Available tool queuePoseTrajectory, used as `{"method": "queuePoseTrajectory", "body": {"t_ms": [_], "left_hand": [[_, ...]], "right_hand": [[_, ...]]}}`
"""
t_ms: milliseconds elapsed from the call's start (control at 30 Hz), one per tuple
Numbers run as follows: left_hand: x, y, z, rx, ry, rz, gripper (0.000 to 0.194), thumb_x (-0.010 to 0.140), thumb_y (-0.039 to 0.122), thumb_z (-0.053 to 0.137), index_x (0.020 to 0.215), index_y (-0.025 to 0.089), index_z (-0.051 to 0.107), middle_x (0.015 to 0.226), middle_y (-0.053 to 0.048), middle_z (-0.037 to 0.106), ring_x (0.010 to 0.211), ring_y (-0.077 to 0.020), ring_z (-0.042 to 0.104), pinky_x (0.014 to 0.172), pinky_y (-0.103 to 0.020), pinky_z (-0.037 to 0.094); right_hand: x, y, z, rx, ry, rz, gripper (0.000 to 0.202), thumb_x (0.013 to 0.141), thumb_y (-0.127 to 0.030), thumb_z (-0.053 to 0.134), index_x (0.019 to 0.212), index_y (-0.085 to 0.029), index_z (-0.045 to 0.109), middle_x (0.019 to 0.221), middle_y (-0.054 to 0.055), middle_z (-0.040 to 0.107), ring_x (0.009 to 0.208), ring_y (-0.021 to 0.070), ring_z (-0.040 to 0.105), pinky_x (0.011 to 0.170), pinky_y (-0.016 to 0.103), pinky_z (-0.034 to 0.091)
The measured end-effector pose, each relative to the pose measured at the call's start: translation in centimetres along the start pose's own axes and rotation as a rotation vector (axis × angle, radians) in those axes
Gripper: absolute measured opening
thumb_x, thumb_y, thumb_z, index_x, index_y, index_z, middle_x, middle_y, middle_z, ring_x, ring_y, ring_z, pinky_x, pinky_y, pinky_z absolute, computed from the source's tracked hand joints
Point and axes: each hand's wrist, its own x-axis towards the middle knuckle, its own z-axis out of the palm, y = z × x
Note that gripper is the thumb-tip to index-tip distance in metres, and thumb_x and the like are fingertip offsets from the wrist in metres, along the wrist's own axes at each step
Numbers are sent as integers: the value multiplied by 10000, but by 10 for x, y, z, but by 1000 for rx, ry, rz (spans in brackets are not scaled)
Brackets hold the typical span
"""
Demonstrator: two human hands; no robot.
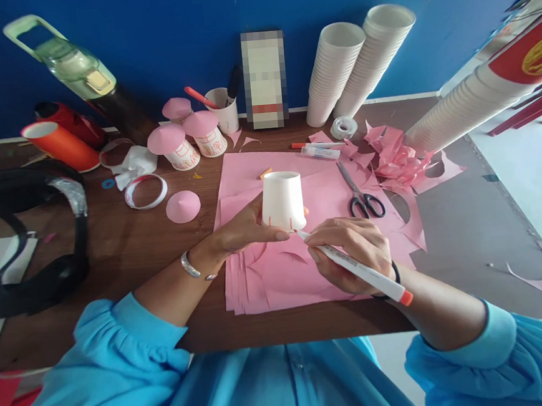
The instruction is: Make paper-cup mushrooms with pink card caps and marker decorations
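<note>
A white paper cup (282, 199), upside down, is held by my left hand (244, 226) above the pink paper sheets (276, 271). Short orange-red lines mark the cup near its rim. My right hand (352, 253) is closed round a white marker (363, 272) with an orange-red end, and the marker's tip touches the lower edge of the cup. Black-handled scissors (366, 203) lie on the pink paper, to the right of the cup. A small capped marker and a glue stick (321, 153) lie at the paper's back edge.
Decorated cups with pink cone tops (166, 140) stand at the back left, near a loose pink cone (183, 207). Tall cup stacks (335, 66) and crumpled pink scraps (401, 161) are at the right. A bottle (77, 68) and black headphones (33, 278) are at the left.
</note>
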Motion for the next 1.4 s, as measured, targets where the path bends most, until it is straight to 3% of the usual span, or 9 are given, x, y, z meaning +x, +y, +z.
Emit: {"method": "queuePoseTrajectory", "body": {"t_ms": [133,267,400,500,600,833,1067,1400], "left_hand": [[2,-13,-8,-52,8,6,485,694,342,909,1112,215,699,1021,-54,740,978,-234,693,852,-347,553],[3,-21,-12,-135,-34,29,487,797,330,830,1247,245,663,1203,-99,732,1118,-283,692,930,-404,569],[2,-17,-8,-118,-76,25,493,810,377,819,1255,228,669,1217,-115,727,1118,-299,702,994,-459,552],[3,-15,-5,-101,-79,22,611,721,360,891,1265,210,659,1155,-109,740,1051,-292,715,952,-456,564],[3,-16,-5,-75,-44,2,577,711,301,897,1234,200,674,1113,-102,746,997,-266,715,903,-420,574],[-1,-16,-9,-88,23,50,473,775,300,832,1216,210,686,1135,-89,732,998,-251,715,935,-431,569],[0,-18,-11,-27,-2,58,529,763,316,845,1247,203,663,1168,-107,725,1092,-285,689,963,-437,556],[-1,-12,-7,18,21,8,586,756,330,847,1298,230,650,1156,-81,733,1097,-260,673,925,-373,539]], "right_hand": [[2,1,-5,41,37,-1,158,934,-133,598,1083,-186,604,788,50,731,702,169,743,605,267,614],[1,3,-5,41,52,26,185,941,-138,604,1119,-184,599,851,79,741,770,194,753,644,296,628],[-3,4,0,45,42,54,187,942,-133,610,1119,-192,610,890,81,743,799,198,758,666,303,630],[-5,5,3,70,36,43,201,939,-144,616,1135,-192,609,891,74,742,801,197,757,660,298,629],[-5,4,4,98,18,27,193,947,-151,611,1136,-188,602,890,74,742,808,189,756,670,291,634],[0,0,0,67,19,-21,155,936,-121,596,1080,-179,604,795,51,726,706,161,730,629,263,623],[-2,2,1,-32,54,-40,178,898,-85,633,1053,-169,608,794,53,712,681,162,719,605,261,604],[-2,3,2,-62,34,-18,212,897,-79,643,1077,-184,608,826,52,730,696,168,733,608,263,609]]}}
